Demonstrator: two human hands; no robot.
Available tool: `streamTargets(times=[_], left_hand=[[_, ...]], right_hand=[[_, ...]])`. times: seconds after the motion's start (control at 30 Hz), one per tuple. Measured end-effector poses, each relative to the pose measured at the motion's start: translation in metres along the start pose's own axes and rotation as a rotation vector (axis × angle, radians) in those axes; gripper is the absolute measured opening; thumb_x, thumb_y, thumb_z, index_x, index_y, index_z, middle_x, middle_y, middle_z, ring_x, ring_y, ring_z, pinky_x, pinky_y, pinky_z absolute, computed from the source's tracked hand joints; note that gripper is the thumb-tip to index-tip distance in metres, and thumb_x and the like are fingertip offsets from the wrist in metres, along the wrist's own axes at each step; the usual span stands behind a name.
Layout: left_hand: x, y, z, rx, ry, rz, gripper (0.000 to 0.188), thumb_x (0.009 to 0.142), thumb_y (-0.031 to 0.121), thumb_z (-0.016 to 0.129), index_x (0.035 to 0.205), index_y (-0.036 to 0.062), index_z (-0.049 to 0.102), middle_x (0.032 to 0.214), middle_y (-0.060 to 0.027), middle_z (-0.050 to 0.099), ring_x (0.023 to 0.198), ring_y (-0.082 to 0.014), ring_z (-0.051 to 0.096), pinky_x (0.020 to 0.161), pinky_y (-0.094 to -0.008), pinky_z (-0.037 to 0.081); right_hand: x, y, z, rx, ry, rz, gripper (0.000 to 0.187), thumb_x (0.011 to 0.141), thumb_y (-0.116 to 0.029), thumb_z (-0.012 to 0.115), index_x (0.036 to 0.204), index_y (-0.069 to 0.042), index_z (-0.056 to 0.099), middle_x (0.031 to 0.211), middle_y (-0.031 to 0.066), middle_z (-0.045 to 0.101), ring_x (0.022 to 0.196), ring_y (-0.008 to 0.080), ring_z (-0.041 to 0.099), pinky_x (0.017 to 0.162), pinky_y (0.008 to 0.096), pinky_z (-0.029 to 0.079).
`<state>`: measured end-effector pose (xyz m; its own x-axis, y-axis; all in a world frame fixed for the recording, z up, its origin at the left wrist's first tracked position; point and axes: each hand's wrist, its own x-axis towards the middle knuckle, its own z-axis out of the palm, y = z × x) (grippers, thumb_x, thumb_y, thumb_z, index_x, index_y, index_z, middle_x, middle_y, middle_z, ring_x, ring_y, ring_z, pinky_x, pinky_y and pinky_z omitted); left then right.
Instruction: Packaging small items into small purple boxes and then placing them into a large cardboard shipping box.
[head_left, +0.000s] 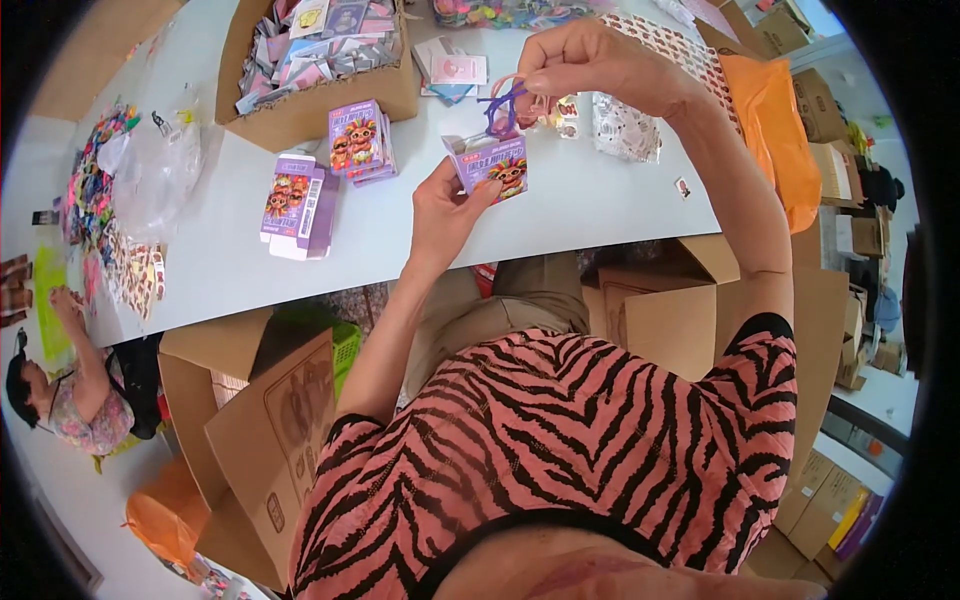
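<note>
My left hand [445, 212] grips a small purple cardboard packet [482, 172] printed with cartoon figures, thumb across its front. The packet's top edge gapes. Over that mouth hang purple and pink cords [503, 108], pinched between the fingers of my right hand [610, 72]. Whether their lower end is inside the packet, I cannot tell. Left of my hands, a stack of similar purple packets [356, 140] lies beside a purple box [298, 208] with a white flap. Just right of the cords, a clear bag with printed pieces [626, 128] rests on the table.
A cardboard carton [318, 106] full of small cards stands at the back left of the white table [400, 240]. Sheets of stickers [668, 62] and an orange bag [770, 140] are at the right. Open cartons [270, 430] flank my legs. Another person [90, 400] is at the far left.
</note>
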<state>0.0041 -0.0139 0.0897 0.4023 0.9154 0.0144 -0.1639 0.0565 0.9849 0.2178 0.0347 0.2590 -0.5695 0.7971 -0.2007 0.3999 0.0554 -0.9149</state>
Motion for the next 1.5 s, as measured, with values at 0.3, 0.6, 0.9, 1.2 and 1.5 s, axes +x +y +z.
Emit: streamTargets(times=[0.3,0.6,0.9,1.2,1.5], left_hand=[[-0.008,0.001,0.003,0.063,0.015,0.038,0.027,0.083,0.004,0.067,0.108,-0.0022,0.060,0.094,-0.0077,0.068,0.085,-0.0106,0.063,0.073,-0.0270,0.054],[-0.009,-0.001,0.000,0.111,0.055,0.096,0.027,0.081,0.007,0.070,0.105,-0.0022,0.060,0.087,-0.0083,0.069,0.078,-0.0103,0.063,0.069,-0.0266,0.053],[-0.013,0.012,-0.003,0.021,0.097,0.073,0.026,0.081,0.005,0.070,0.104,-0.0015,0.061,0.090,-0.0083,0.069,0.079,-0.0104,0.064,0.069,-0.0267,0.054],[-0.019,0.026,0.000,0.158,0.041,0.094,0.030,0.080,0.007,0.072,0.106,-0.0009,0.061,0.088,-0.0084,0.070,0.081,-0.0110,0.065,0.069,-0.0272,0.053],[-0.023,0.028,-0.007,0.367,0.029,0.123,0.034,0.079,0.009,0.073,0.110,-0.0008,0.060,0.087,-0.0058,0.068,0.073,-0.0082,0.059,0.067,-0.0252,0.049]], right_hand=[[0.006,0.002,0.026,-0.234,0.037,-0.041,0.014,0.088,-0.015,0.059,0.083,-0.002,0.061,0.076,-0.0015,0.060,0.069,0.0052,0.053,0.062,0.0230,0.042],[0.006,0.027,0.065,-0.976,0.339,-0.440,0.013,0.080,-0.013,0.066,0.089,-0.005,0.064,0.083,0.0062,0.062,0.074,0.0244,0.060,0.064,0.0322,0.049],[-0.022,0.020,0.067,-0.663,0.466,-0.397,0.032,0.082,-0.009,0.067,0.114,-0.009,0.065,0.112,0.0078,0.065,0.086,0.0171,0.063,0.069,0.0308,0.052],[-0.031,0.031,0.076,-0.802,0.392,-0.508,0.026,0.082,-0.005,0.064,0.108,-0.008,0.066,0.105,0.0088,0.066,0.094,0.0272,0.064,0.079,0.0356,0.055],[-0.038,0.016,0.079,-0.742,0.253,-0.359,0.027,0.084,-0.006,0.061,0.110,-0.007,0.064,0.103,0.0110,0.066,0.089,0.0290,0.065,0.073,0.0370,0.054]])
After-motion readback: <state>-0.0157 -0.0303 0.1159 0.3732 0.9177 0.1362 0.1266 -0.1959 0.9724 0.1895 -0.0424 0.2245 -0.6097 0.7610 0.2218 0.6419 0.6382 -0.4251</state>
